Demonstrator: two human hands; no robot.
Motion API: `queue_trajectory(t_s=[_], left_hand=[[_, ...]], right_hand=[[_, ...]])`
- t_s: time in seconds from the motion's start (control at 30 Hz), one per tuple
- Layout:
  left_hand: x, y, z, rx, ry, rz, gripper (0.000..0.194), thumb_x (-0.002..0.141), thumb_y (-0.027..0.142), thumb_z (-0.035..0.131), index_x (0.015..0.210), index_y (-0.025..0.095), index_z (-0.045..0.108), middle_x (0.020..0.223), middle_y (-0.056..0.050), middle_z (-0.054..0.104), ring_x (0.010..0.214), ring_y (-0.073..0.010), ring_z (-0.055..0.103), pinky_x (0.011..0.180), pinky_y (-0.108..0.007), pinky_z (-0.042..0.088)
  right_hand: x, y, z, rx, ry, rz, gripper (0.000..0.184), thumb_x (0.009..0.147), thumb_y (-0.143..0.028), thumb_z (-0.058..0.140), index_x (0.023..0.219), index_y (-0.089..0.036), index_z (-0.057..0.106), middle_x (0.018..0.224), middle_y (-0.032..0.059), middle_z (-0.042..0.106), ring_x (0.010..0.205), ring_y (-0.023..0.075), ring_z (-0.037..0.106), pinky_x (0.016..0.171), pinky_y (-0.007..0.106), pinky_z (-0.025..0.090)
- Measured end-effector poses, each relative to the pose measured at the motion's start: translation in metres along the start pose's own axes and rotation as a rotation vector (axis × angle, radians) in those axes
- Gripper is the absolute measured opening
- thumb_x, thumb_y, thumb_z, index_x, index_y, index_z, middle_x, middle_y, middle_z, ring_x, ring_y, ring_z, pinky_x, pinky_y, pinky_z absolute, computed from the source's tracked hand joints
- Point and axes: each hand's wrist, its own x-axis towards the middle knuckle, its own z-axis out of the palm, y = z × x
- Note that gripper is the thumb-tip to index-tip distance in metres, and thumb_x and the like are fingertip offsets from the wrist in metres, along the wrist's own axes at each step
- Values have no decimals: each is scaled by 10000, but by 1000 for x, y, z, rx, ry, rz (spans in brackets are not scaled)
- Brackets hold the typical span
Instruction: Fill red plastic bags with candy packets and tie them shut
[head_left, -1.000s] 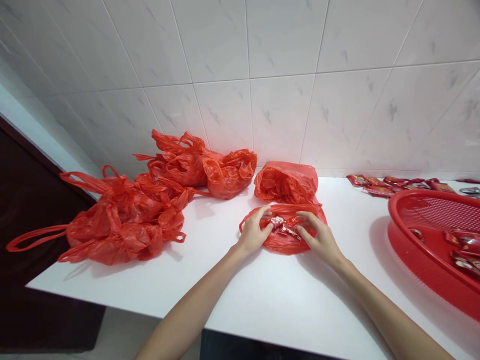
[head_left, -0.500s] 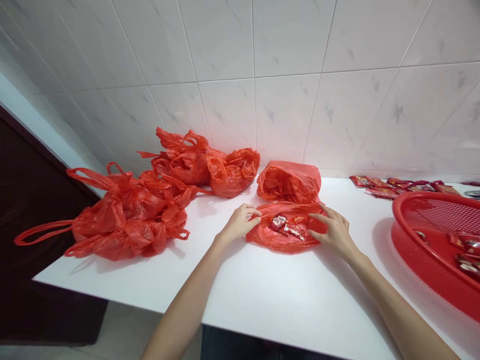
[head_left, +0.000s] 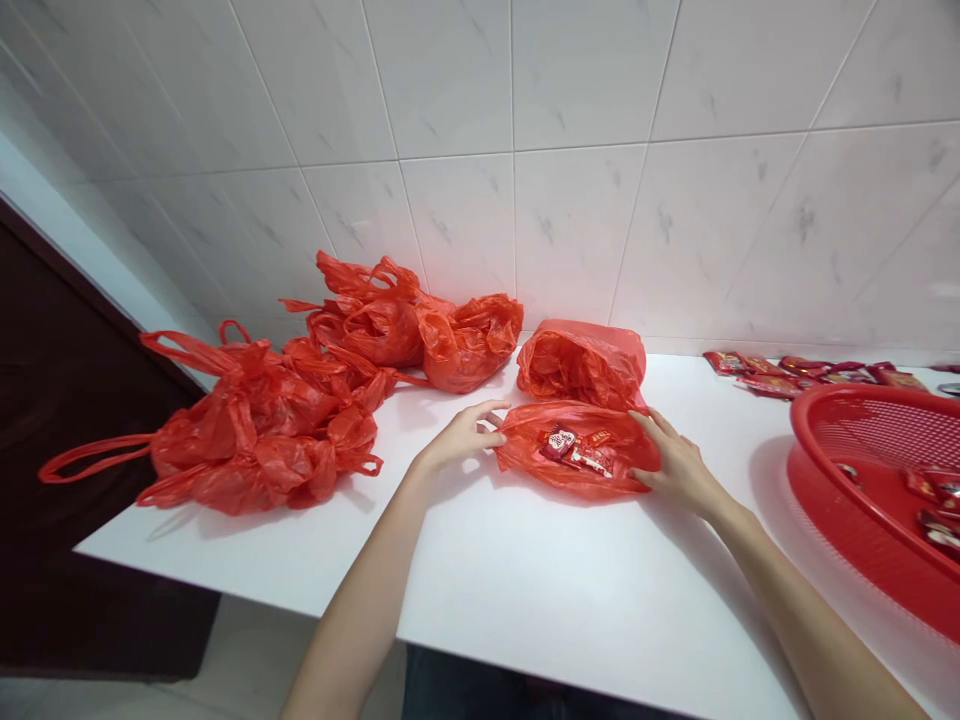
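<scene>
A red plastic bag (head_left: 540, 480) lies on the white table with its mouth spread wide. Inside it are several small wrapped snack packets (head_left: 592, 459), red and dark red with white print. At the bag's left end is my left hand (head_left: 466, 437), fingers and thumb apart, their tips at the rim. My right hand (head_left: 681, 466) is at the right end, its spread finger and thumb against the plastic there. Just behind stands a bunched roll of red plastic bags (head_left: 611, 350).
Filled red bags (head_left: 262, 430) are heaped on the left, with more red bags (head_left: 465, 345) along the tiled wall. A red mesh basket (head_left: 840, 500) holding packets stands at right. Loose packets (head_left: 772, 383) lie behind it. The table's front edge (head_left: 517, 672) runs close to my body.
My left hand has shifted left, and my right hand slightly right, to the bag's outer ends. The bag's mouth is stretched a little wider. The view has moved slightly.
</scene>
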Motion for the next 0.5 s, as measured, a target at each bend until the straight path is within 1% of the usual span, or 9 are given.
queue_trajectory(t_s=[0.07, 0.13, 0.2, 0.23, 0.3, 0.33, 0.43, 0.5], left_hand=[[0, 3, 2, -43, 38, 16, 574, 651, 210, 719, 1223, 208, 668, 943, -28, 662, 678, -137, 647, 585, -246, 528], [0, 6, 3, -71, 75, 29, 541, 653, 214, 711, 1193, 191, 676, 896, -17, 651, 685, -140, 647, 581, -247, 533], [0, 8, 4, -81, 115, 51, 487, 654, 223, 711, 1138, 176, 698, 843, -3, 635, 698, -140, 647, 606, -252, 541], [1, 8, 5, -84, 132, 66, 456, 655, 232, 712, 1107, 171, 709, 823, 2, 630, 701, -138, 643, 626, -257, 546], [2, 9, 6, -94, 151, 91, 410, 656, 261, 723, 1054, 163, 727, 807, 2, 635, 705, -138, 638, 658, -273, 553], [2, 9, 6, -102, 162, 100, 397, 654, 279, 731, 1032, 160, 734, 817, -4, 647, 707, -139, 638, 667, -280, 555], [3, 10, 8, -151, 229, 123, 361, 642, 324, 756, 963, 158, 750, 919, -46, 708, 738, -152, 653, 700, -301, 558], [4, 10, 8, -187, 272, 147, 337, 640, 345, 770, 921, 161, 757, 974, -70, 739, 756, -165, 665, 728, -318, 560]], right_hand=[[2, 3, -1, 6, 43, -5, 591, 758, -269, 636, 1343, -253, 550, 1468, 154, 507, 1295, 354, 551, 1016, 550, 462], [3, 5, -3, 4, 52, 4, 387, 761, -263, 612, 1143, -217, 654, 1311, 149, 621, 1129, 332, 649, 963, 505, 496], [4, 3, -7, -8, 33, 20, 215, 771, -269, 593, 949, -204, 694, 1146, 132, 694, 971, 309, 693, 895, 461, 512], [5, 1, -9, -15, 15, 24, 166, 774, -269, 584, 877, -205, 696, 1082, 118, 712, 906, 294, 699, 858, 437, 513], [4, -4, -12, -23, -18, 25, 135, 780, -261, 562, 786, -211, 688, 999, 89, 729, 837, 270, 698, 804, 396, 504], [4, -6, -14, -25, -30, 28, 138, 783, -260, 557, 777, -214, 687, 976, 79, 734, 824, 264, 697, 787, 385, 498], [4, -10, -17, -45, -33, 54, 170, 790, -289, 584, 876, -218, 713, 1006, 82, 742, 869, 287, 699, 798, 397, 492], [4, -11, -18, -58, -37, 50, 181, 800, -315, 594, 890, -215, 715, 1020, 95, 739, 887, 303, 696, 819, 425, 490]])
